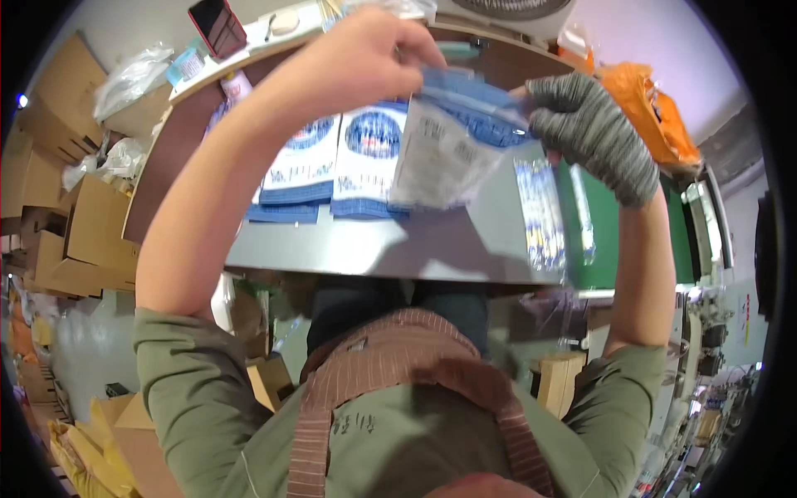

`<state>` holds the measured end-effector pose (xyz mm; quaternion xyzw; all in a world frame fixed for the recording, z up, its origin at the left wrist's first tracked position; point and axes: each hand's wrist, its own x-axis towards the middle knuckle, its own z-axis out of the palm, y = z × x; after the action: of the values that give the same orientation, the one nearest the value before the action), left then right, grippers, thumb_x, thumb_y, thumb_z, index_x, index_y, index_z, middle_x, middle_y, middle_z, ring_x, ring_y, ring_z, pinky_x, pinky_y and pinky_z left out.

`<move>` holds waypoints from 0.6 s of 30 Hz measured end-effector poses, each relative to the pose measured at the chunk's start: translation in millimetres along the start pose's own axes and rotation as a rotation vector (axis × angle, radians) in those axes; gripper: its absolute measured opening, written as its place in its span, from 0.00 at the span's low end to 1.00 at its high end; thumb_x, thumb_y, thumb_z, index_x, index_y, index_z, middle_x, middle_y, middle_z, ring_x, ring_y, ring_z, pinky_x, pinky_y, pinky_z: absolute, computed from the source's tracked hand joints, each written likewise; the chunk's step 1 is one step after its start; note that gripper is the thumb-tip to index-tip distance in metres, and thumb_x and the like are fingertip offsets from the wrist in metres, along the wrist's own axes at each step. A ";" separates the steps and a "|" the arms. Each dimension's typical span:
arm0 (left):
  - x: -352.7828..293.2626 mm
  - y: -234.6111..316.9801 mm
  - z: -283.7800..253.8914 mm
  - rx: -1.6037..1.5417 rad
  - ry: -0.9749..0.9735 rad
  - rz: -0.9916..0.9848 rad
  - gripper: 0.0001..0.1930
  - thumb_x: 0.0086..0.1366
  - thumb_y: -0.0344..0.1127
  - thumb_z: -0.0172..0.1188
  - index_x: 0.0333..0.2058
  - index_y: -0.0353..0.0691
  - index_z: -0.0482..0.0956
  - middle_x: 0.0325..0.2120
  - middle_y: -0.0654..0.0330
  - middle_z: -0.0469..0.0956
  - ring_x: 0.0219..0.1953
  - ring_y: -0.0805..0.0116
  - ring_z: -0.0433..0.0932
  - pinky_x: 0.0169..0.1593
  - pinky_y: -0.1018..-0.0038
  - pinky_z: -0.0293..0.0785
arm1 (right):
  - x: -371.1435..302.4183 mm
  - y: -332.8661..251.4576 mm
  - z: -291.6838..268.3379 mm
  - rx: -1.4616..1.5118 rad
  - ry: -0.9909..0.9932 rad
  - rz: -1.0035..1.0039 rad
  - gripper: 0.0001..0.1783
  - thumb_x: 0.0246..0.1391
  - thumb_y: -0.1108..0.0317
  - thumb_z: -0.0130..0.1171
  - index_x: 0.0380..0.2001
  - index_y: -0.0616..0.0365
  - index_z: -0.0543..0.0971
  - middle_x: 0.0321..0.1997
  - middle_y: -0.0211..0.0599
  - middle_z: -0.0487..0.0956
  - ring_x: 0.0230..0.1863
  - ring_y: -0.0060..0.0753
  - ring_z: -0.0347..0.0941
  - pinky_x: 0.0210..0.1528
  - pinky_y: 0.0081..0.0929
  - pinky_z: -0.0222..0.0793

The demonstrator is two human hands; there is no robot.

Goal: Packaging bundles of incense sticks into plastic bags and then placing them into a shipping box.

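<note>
Above the grey tabletop (357,245): thin pouch (436,166) raised, left grip unconfirmed

Location: the pouch hangs over the tabletop between both hands, its blue band (490,120) uppermost and its pale panel hanging below, tilted. Flat blue-and-white packs (372,153) lie to its left; slender printed sticks (541,220) lie to its right.

Grip: the right hand (585,124), in a grey fingerless glove (618,158), is clamped on the right end of the blue band. The bare left hand (357,62) has thumb and forefinger at the upper left corner; blur prevents telling whether they pinch the film or merely touch it.

Handling, as judged: light, limp and pliable, with a glossy surface likely to slip under dry fingertips. Breakage is improbable; creasing or stretching at the edge is the likelier defect. Contents, if any, cannot be determined.

Recommended hold: both upper corners, pinched on the blue band, where the film appears firmest. The loose lower panel would fold and offer poor control.
</note>
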<state>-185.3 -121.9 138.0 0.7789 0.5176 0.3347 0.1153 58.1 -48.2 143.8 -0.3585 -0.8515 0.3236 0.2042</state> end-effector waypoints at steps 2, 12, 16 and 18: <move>18.8 -5.2 -9.5 0.063 -0.048 -0.032 0.12 0.56 0.20 0.55 0.40 0.33 0.79 0.25 0.62 0.76 0.27 0.78 0.73 0.31 0.81 0.67 | 15.0 -10.0 -6.9 -0.035 0.040 0.000 0.12 0.53 0.69 0.60 0.42 0.57 0.81 0.21 0.30 0.79 0.16 0.17 0.71 0.20 0.17 0.71; -40.9 -60.7 7.2 0.567 0.335 0.400 0.16 0.51 0.18 0.57 0.39 0.37 0.80 0.34 0.54 0.79 0.38 0.58 0.78 0.41 0.68 0.76 | 33.4 28.8 92.5 -0.137 0.447 -0.597 0.16 0.53 0.77 0.57 0.46 0.55 0.80 0.40 0.34 0.83 0.35 0.27 0.76 0.38 0.21 0.73; -122.2 -135.4 106.2 0.529 -0.012 0.153 0.15 0.50 0.28 0.57 0.39 0.34 0.76 0.33 0.58 0.74 0.40 0.61 0.74 0.41 0.71 0.74 | 12.3 111.9 209.5 -0.016 0.101 -0.150 0.12 0.56 0.71 0.54 0.43 0.55 0.80 0.35 0.44 0.80 0.35 0.40 0.77 0.42 0.30 0.72; -141.8 -138.2 141.4 0.525 0.059 0.112 0.15 0.52 0.28 0.57 0.41 0.35 0.77 0.41 0.56 0.75 0.46 0.59 0.74 0.50 0.66 0.70 | 7.9 132.4 243.0 -0.078 0.148 -0.196 0.12 0.55 0.71 0.55 0.43 0.57 0.79 0.36 0.46 0.80 0.37 0.44 0.77 0.43 0.31 0.72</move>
<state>-229.5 -163.1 -97.6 0.7994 0.5460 0.2178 -0.1244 -24.7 -70.0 -119.5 -0.3043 -0.8770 0.2414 0.2830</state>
